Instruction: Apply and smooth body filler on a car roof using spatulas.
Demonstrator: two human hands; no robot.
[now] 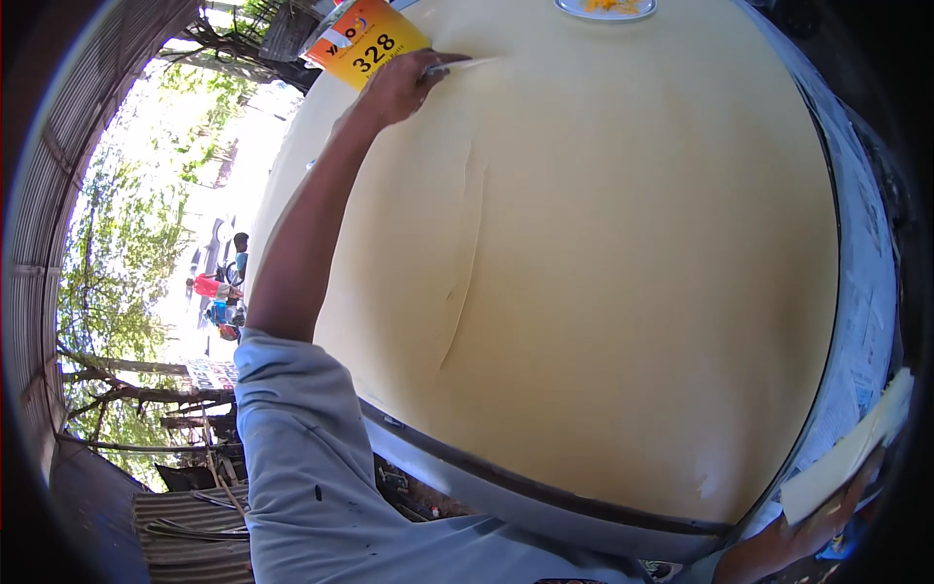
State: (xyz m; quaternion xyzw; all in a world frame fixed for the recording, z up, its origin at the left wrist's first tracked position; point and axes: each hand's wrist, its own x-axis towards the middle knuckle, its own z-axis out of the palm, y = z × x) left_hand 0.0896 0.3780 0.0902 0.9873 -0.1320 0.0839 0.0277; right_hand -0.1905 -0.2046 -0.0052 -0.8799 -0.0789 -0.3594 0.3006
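My left hand (401,90) is stretched far out over a broad cream-coloured car roof (623,273), closed around a thin, pale spreader (475,62). The spreader's flat edge appears to rest on the roof; its exact shape is blurred. A thin raised streak of filler (475,258) runs along the roof below that hand. At the lower right, my right hand (835,514) grips a flat pale board (844,450), held tilted beside the roof's edge. Some yellowish material lies along the board's upper edge.
A yellow-and-orange tub (362,47) stands on the roof just beyond my left hand. Farther right is a white plate (605,9) with orange bits. Paper sheets (861,282) cover the right side below the roof edge. People (219,287) are in the distance at left.
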